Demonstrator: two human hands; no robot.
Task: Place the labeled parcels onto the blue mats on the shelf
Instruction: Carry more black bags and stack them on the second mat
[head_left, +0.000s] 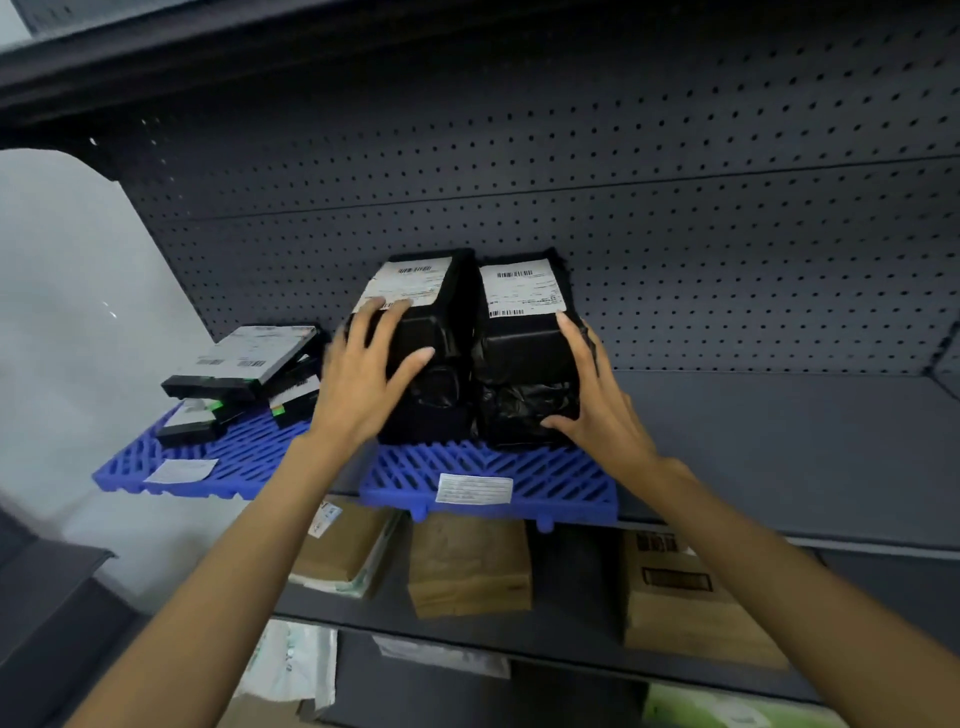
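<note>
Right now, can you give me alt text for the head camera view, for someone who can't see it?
Two hands, left hand and right hand, rest on two black labeled parcels standing side by side on a blue mat on a dark shelf. A second blue mat to the left holds a loose pile of flat boxes; brown packages sit on the shelf below.

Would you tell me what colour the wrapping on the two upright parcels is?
Black, each with a white barcode label on top; seen in the head view.
</note>
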